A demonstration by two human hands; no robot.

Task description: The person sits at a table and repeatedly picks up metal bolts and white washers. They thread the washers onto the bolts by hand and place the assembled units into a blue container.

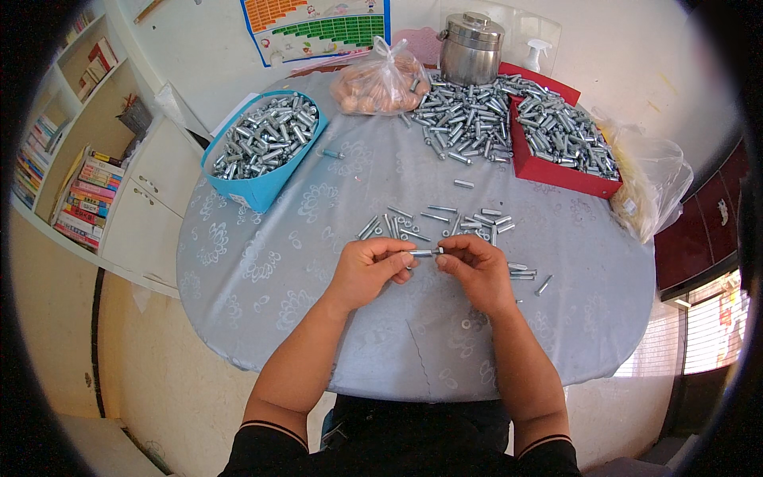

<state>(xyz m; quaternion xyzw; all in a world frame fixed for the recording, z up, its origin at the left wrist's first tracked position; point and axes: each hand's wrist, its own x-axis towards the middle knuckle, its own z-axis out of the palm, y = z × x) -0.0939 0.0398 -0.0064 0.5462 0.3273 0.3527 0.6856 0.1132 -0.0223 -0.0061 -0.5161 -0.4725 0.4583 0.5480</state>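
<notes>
A silver expansion bolt [423, 254] lies level between my two hands above the near middle of the table. My left hand [367, 272] pinches its left part between thumb and fingers. At the other end my right hand [480, 275] is closed on the tip, where a nut seems to sit; the fingers partly cover it. Just beyond my hands lie loose threaded bolts [415, 235], small nuts [445, 234] and metal sleeves [491, 212]. Several more bolts [521, 274] rest to the right of my right hand.
A blue tub [242, 193] of anchors stands at far left. A heap of anchors [469, 119] lies at the back beside a filled red box [566, 180]. Behind are a bag of eggs [377, 83], a steel pot [471, 52] and, far right, a plastic bag [653, 179].
</notes>
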